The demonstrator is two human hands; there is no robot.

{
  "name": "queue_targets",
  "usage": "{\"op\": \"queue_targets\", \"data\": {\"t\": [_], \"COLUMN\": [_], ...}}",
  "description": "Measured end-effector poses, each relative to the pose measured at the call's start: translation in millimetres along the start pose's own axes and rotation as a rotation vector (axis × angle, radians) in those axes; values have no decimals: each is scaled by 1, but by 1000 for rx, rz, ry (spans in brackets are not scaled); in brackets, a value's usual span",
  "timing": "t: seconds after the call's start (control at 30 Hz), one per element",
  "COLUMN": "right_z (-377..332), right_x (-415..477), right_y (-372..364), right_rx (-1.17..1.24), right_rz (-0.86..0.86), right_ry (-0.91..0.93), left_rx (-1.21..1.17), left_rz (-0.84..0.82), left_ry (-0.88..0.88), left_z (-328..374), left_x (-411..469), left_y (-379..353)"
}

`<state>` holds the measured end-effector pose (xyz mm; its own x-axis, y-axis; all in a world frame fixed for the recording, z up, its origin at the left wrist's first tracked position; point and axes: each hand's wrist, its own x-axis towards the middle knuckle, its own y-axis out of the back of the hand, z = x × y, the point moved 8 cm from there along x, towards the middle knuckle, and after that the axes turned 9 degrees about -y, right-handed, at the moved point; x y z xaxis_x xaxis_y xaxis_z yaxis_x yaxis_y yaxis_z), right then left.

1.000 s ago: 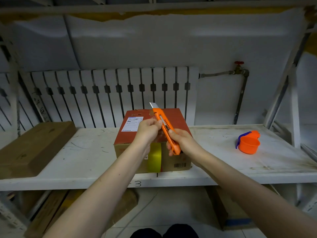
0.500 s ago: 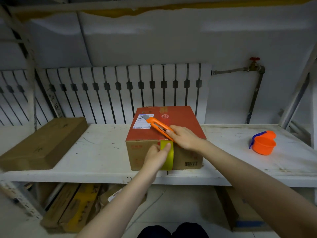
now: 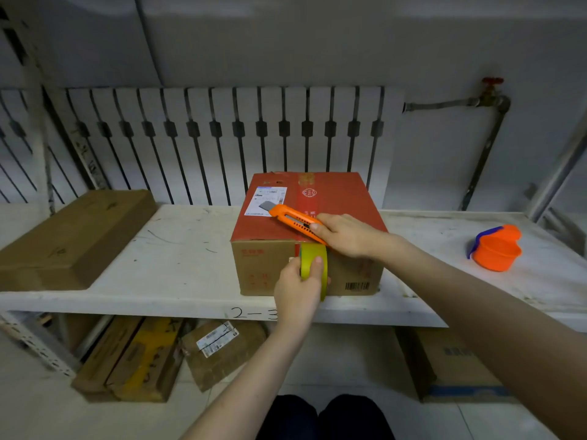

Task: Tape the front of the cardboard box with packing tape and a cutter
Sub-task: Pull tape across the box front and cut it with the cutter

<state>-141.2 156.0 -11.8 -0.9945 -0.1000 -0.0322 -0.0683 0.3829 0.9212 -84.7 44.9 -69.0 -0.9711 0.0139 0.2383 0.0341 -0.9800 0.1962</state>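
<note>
The cardboard box (image 3: 309, 223), red on top and plain brown in front, sits at the centre of the frame on a white shelf (image 3: 178, 268), close to its front edge. Your left hand (image 3: 298, 289) presses a roll of yellow packing tape (image 3: 314, 265) against the box's front face, fingers wrapped around the roll. Your right hand (image 3: 347, 235) rests on the box's top near the front edge, fingers closed around an orange cutter (image 3: 293, 219) whose blade points toward the white label (image 3: 266, 201) at the upper left of the lid.

The shelf's surface is scuffed and marked, with "2-3" written on its front lip. A flat brown carton (image 3: 73, 239) lies at its left end; an orange cup (image 3: 497, 249) stands well apart at the right. Behind is a white radiator (image 3: 222, 134), a pipe with a red valve (image 3: 492, 82) at the upper right, and a grey wall. More cartons (image 3: 136, 357) lie on the floor beneath.
</note>
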Motion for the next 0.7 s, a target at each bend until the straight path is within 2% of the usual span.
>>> {"op": "queue_targets", "data": {"t": [0.23, 0.37, 0.57, 0.7], "right_z": [-2, -3, -7, -8], "right_x": [5, 10, 6, 0], "right_y": [-5, -12, -6, -6], "right_rx": [-29, -135, -105, -56], "right_rz": [-37, -67, -96, -74], "right_ry": [10, -15, -7, 10], "left_rx": [-31, -158, -257, -282], "left_rz": [20, -26, -13, -92], "left_ry": [7, 183, 322, 393], "left_z": [-5, -30, -32, -19], "left_x": [-6, -21, -22, -17], "left_y": [-1, -6, -4, -2]}}
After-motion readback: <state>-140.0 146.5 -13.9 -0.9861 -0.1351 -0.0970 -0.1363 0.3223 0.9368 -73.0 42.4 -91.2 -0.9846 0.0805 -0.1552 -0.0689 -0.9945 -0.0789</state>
